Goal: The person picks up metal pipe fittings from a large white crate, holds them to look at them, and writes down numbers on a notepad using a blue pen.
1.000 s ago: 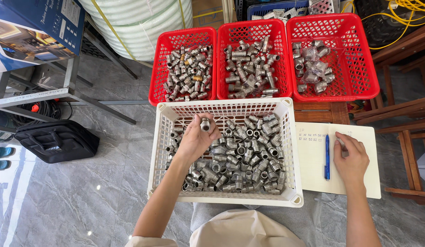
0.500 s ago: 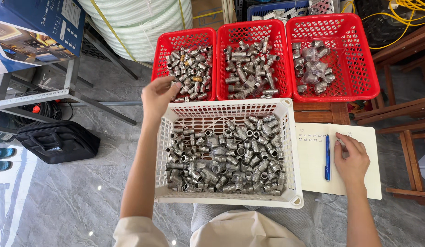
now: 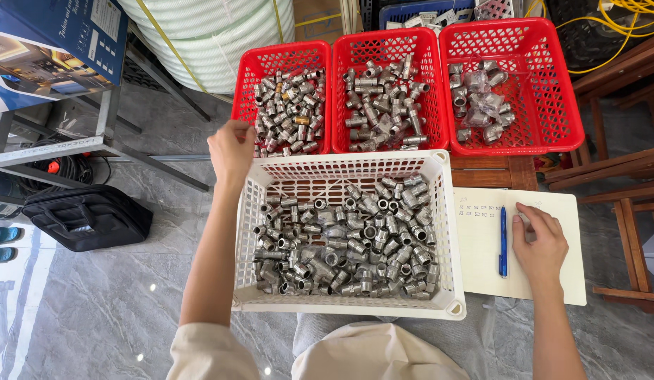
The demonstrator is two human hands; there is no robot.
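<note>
Left hand: the left hand [image 3: 232, 149] is hovering at the near left corner of the left red plastic mesh basket [image 3: 248, 84], fingers curled inward into a loose fist; whether a fitting is sitting inside the curl cannot be told, since the fingers are hiding the palm.
Left red basket contents: short grey metal threaded pipe fittings [image 3: 288, 112] are lying heaped inside, a few showing a brassy tint; the hand is covering the near corner of the heap.
White basket: the white plastic mesh basket [image 3: 439, 211] is resting just in front of the person, over the lap, and is holding a dense pile of grey metal elbows and couplings [image 3: 348, 239]; its far rim is lying just beside the red baskets.
Middle red basket: the middle red plastic basket [image 3: 432, 91] is holding longer metal fittings.
Right red basket: the right red plastic basket [image 3: 545, 91] is holding fittings, some wrapped in clear bags and hard to make out.
Right hand: the right hand [image 3: 542, 243] is lying palm down, fingers relaxed and gripping nothing, on the open white notebook [image 3: 478, 253].
Pen: a blue pen [image 3: 502, 241] is lying on the page just beside that hand, apart from it.
Cut off: both forearms are running out of the lower edge of the view.
</note>
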